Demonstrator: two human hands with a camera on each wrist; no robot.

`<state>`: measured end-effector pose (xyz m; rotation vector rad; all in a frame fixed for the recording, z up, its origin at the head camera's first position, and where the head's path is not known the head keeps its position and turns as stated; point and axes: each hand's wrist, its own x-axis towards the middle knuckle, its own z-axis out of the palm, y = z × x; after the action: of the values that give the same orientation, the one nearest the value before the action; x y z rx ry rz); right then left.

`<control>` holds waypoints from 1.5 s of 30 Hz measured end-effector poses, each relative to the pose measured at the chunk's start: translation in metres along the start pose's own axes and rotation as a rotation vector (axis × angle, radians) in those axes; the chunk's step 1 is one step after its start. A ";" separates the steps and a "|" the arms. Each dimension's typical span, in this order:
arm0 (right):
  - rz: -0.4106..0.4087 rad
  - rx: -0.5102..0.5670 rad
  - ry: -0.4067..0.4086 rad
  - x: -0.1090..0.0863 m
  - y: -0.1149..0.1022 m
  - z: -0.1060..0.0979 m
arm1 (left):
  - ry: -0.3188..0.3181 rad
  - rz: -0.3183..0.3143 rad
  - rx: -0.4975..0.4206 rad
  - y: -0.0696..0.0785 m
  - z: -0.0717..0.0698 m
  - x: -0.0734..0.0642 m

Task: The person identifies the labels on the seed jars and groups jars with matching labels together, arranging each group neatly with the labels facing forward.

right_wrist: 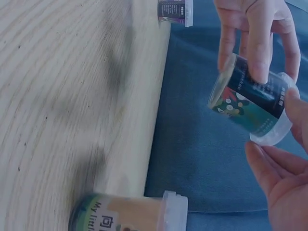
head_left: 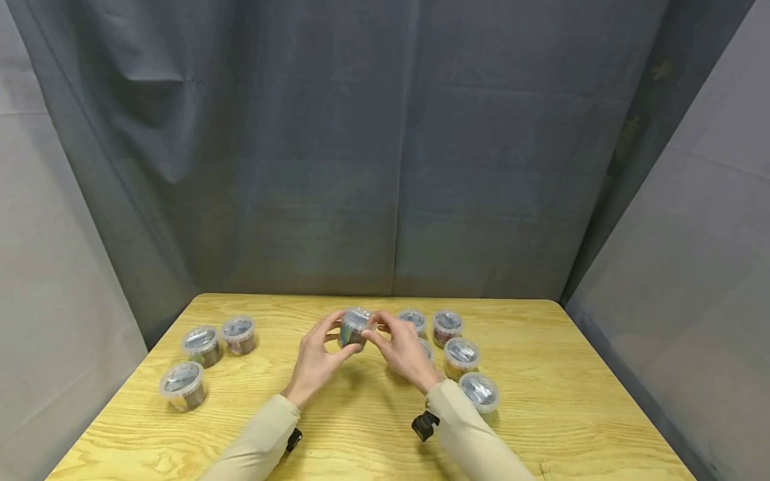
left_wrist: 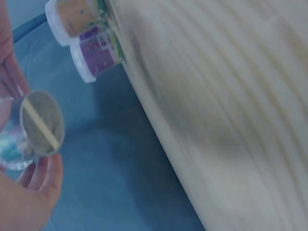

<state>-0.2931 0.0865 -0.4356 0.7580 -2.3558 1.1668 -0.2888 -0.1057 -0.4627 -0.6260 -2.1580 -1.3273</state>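
Clear plastic is sitting between two sets of fingers here. The left hand (head_left: 319,361) is curling its thumb and fingers round the body of one small tub (head_left: 353,334), and the right hand (head_left: 402,342) is pinching it up at the lid (right_wrist: 274,137) end. Neither grip is spreading wide, only about as far as the tub needs. I'd guess the left is doing the steadying while the right is using that sticking-out rim because it's the easy bit to grab.

The tub itself is hovering above the table (head_left: 541,401), over toward the far edge, tilting a little with its lid up. The teal and black label (right_wrist: 257,113) is facing the right wrist camera, and a pale strip (left_wrist: 41,124) is showing at the base; can't tell if it's inside or stuck on.

Further out, three tubs (head_left: 201,346) are standing on the left and five tubs (head_left: 462,357) on the right, a couple partly hiding behind the right hand. They're all resting lid up, probably because the flat bases are keeping them stable. The groups are standing well apart, which is probably giving both forearms room. Behind everything, a dark grey curtain (head_left: 301,133) is hanging.
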 end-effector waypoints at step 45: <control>0.252 0.124 -0.062 -0.028 0.014 -0.046 | -0.218 -0.165 0.002 0.021 0.038 0.005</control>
<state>-0.2752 0.1385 -0.4336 0.5538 -2.5047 1.4224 -0.2865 -0.0625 -0.4603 -0.6276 -2.4311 -1.3974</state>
